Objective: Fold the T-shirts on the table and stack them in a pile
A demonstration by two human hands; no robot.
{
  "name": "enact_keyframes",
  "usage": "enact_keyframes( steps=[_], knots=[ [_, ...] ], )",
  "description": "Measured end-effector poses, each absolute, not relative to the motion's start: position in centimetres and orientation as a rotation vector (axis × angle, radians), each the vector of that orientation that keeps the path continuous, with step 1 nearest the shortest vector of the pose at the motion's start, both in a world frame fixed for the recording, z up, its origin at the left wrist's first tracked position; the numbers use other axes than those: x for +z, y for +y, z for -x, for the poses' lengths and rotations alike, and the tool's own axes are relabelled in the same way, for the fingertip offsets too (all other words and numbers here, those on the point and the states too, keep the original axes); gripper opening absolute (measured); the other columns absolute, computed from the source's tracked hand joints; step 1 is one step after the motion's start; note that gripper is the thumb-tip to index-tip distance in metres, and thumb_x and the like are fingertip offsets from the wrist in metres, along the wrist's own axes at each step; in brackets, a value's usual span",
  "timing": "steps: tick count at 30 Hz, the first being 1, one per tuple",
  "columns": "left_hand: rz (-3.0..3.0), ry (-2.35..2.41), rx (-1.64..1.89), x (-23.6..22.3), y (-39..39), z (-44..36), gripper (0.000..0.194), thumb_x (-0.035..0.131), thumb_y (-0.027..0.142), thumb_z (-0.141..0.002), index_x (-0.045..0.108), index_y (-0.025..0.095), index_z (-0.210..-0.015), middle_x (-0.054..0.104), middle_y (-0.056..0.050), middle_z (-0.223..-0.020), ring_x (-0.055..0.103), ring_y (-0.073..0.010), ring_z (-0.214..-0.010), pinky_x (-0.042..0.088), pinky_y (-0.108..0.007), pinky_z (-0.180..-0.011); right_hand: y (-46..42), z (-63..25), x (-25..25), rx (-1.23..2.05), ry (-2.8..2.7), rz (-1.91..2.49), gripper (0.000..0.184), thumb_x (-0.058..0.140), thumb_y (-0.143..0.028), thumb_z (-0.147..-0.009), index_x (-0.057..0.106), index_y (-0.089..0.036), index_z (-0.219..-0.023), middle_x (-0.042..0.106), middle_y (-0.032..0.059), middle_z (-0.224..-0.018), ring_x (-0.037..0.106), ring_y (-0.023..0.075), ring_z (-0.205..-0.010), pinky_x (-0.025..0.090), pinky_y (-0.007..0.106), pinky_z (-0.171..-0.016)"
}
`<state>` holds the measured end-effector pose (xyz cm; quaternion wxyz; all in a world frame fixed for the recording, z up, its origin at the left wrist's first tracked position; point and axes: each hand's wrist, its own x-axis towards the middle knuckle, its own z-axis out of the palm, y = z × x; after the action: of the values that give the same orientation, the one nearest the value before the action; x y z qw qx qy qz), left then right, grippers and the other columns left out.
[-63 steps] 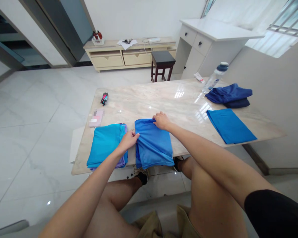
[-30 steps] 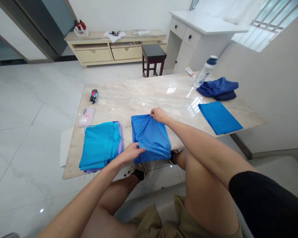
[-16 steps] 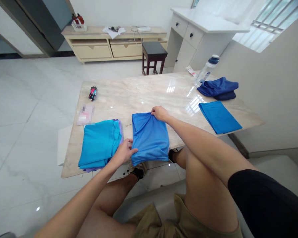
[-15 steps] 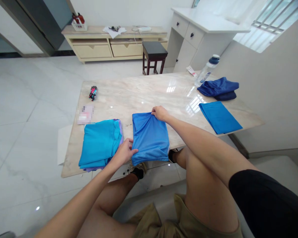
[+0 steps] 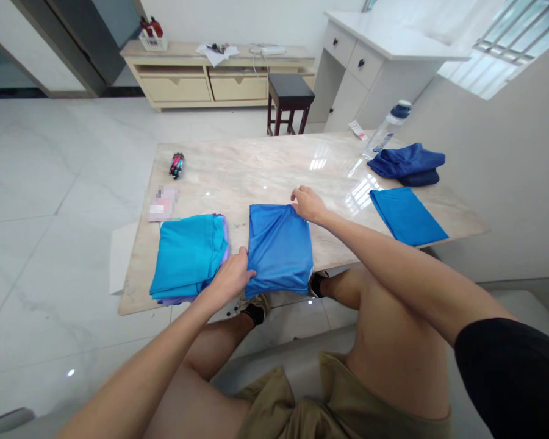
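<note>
Head view, read remotely: blue folded garment [image 5: 279,250] lies mid-table on marble table [image 5: 256,171], between my hands. Left hand [image 5: 231,277] at its near left corner, fingers pressed together on edge; pinching or only pressing, cannot tell. Right hand [image 5: 307,204] at far right corner, fingers close together, curled at top edge; same doubt. Opposite corners held, cloth spanned flat between them. Turquoise stack [image 5: 187,256] just beside left hand. Royal-blue folded cloth [image 5: 407,216], navy bundle [image 5: 405,163] at right of table, well apart
</note>
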<state>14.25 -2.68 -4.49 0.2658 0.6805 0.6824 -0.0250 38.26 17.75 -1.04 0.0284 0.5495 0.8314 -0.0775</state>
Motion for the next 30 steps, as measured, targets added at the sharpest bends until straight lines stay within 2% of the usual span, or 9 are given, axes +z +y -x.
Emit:
enact_keyframes(
  steps=[4,7,11,15,19,24,27,30],
  knots=[
    [-1.895,1.926,-0.007,-3.4,-1.7,-14.9,0.039,0.065,0.041,-0.105,0.057,0.010,-0.128,0.075,-0.024,-0.126,0.074,-0.0364,-0.118,0.053,-0.037,-0.092,13.3,-39.5,2.0,-0.350,2.366,-1.477,0.031,0.058,-0.030,-0.107,0.083,-0.014,-0.116,0.081,0.0190,-0.119,0.075,0.0318,-0.113,0.055,0.034,-0.093],
    [-1.915,1.961,0.037,-3.3,-0.5,-15.4,0.039,0.061,0.041,-0.107,0.058,0.010,-0.131,0.074,-0.024,-0.129,0.074,-0.0354,-0.120,0.053,-0.037,-0.093,6.3,-41.4,2.3,-0.365,2.406,-1.305,0.037,0.060,-0.044,-0.107,0.084,-0.015,-0.111,0.082,0.0199,-0.111,0.078,0.0334,-0.105,0.055,0.035,-0.088],
    [-1.892,2.008,-0.019,-3.8,1.2,-15.6,0.039,0.055,0.045,-0.109,0.065,0.012,-0.126,0.077,-0.023,-0.124,0.075,-0.0363,-0.117,0.054,-0.039,-0.093,-3.9,-43.8,-1.3,-0.339,2.390,-1.260,0.044,0.057,-0.052,-0.108,0.082,-0.016,-0.108,0.082,0.0223,-0.105,0.080,0.0375,-0.099,0.056,0.040,-0.081],
    [-1.872,2.036,-0.050,-4.2,2.4,-15.4,0.042,0.051,0.048,-0.110,0.072,0.013,-0.120,0.080,-0.022,-0.118,0.076,-0.0364,-0.115,0.055,-0.039,-0.093,-9.1,-44.4,-5.8,-0.390,2.285,-1.519,0.044,0.048,-0.051,-0.112,0.076,-0.019,-0.123,0.083,0.0189,-0.102,0.081,0.0369,-0.094,0.055,0.039,-0.071],
    [-1.864,2.035,-0.061,-4.6,3.4,-15.0,0.046,0.046,0.048,-0.111,0.078,0.015,-0.110,0.081,-0.022,-0.115,0.076,-0.0357,-0.114,0.055,-0.039,-0.095,-9.7,-43.8,-8.0,-0.440,2.289,-1.682,0.044,0.035,-0.034,-0.115,0.074,-0.015,-0.121,0.082,0.0184,-0.103,0.081,0.0349,-0.096,0.052,0.035,-0.073],
    [-1.852,2.033,-0.117,-4.8,4.2,-15.0,0.039,0.046,0.036,-0.109,0.078,0.016,-0.118,0.081,-0.022,-0.120,0.077,-0.0354,-0.116,0.057,-0.040,-0.096,-10.4,-43.4,-8.4,-0.515,2.299,-1.658,0.045,0.033,-0.020,-0.113,0.077,-0.011,-0.116,0.081,0.0216,-0.107,0.080,0.0347,-0.100,0.055,0.037,-0.079],
    [-1.823,2.042,-0.158,-4.6,4.4,-15.1,0.038,0.049,0.037,-0.107,0.079,0.016,-0.119,0.080,-0.022,-0.123,0.076,-0.0366,-0.118,0.057,-0.041,-0.097,-10.5,-43.8,-6.9,-0.581,2.199,-1.527,0.044,0.041,-0.028,-0.113,0.082,-0.010,-0.112,0.081,0.0245,-0.109,0.080,0.0376,-0.102,0.057,0.040,-0.083],
    [-1.791,2.056,-0.128,-4.6,5.0,-14.9,0.041,0.051,0.043,-0.106,0.080,0.015,-0.117,0.080,-0.024,-0.124,0.076,-0.0386,-0.119,0.057,-0.042,-0.096,-7.9,-44.9,-3.2,-0.608,2.234,-1.437,0.045,0.050,-0.045,-0.112,0.085,-0.017,-0.110,0.082,0.0209,-0.110,0.080,0.0368,-0.104,0.057,0.039,-0.086]
  ],
)
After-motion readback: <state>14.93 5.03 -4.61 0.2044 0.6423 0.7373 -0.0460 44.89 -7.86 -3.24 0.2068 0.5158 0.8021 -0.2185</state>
